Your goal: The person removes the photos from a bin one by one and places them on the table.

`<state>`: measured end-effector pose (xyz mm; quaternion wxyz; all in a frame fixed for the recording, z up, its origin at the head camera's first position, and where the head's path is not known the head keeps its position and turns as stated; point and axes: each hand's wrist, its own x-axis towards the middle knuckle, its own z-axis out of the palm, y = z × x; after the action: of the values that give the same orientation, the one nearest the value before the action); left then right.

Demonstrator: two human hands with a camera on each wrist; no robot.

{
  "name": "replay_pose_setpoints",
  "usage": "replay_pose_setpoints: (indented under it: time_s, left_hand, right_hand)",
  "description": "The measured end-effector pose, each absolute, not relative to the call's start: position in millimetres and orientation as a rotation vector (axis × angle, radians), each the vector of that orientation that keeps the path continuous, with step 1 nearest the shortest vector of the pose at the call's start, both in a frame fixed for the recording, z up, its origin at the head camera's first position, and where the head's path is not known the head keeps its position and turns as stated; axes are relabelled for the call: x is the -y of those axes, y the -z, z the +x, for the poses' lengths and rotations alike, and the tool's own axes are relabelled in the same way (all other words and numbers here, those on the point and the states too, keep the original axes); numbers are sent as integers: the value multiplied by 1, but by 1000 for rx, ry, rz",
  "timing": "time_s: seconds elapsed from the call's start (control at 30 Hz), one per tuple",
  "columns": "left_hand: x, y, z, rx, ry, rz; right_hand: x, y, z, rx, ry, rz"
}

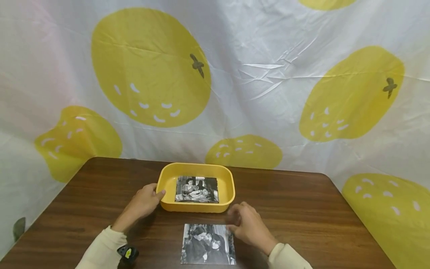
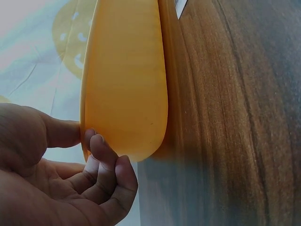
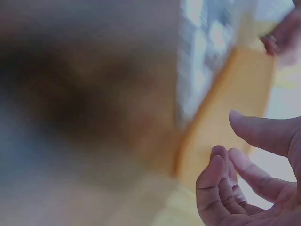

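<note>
A yellow plastic tray (image 1: 198, 208) stands on the table, with a black-and-white photo print (image 1: 196, 190) lying inside it. My left hand (image 1: 145, 201) pinches the tray's left rim; in the left wrist view the thumb meets the rim and the curled fingers lie by the tray's outer wall (image 2: 127, 84). In front of the tray a second black-and-white photo print (image 1: 207, 244) lies flat. My right hand (image 1: 248, 226) hovers by that print's upper right corner, near the tray's front right corner. Its fingers are loosely bent, the thumb (image 3: 263, 134) apart from them, with nothing between.
The brown wood-grain table (image 1: 302, 216) extends to both sides. Behind it hangs a white cloth (image 1: 255, 93) printed with large yellow fruit. A black device (image 1: 128, 253) is at the left wrist.
</note>
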<state>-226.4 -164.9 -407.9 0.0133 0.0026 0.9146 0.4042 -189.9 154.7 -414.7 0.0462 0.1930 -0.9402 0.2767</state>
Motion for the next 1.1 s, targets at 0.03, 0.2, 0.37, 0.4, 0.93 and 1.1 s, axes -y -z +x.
replay_pose_setpoints:
  time_s: [0.03,0.2,0.37,0.4,0.93,1.1]
  left_hand:
    - [165,408,-226,-2849,-1262,7]
    - [164,408,-225,-2856,-1262,-3]
    - [164,407,-224,-2848,-1254,-9]
    - [164,407,-224,-2848,-1253,-9]
    - [165,408,-226,-2852,-1261,10]
    - [164,407,-226,-2857,-1265,10]
  right_hand:
    - [-154,409,-193,2855,-859,567]
    - [-147,378,-217,2772,-914,491]
    - [-132,358,-245,2817,-894,485]
    - [-128,356,-250,2847,-880,482]
    - [-79,395,-309,3164,-607,517]
    - [-73,406,-315,3177,-528,415]
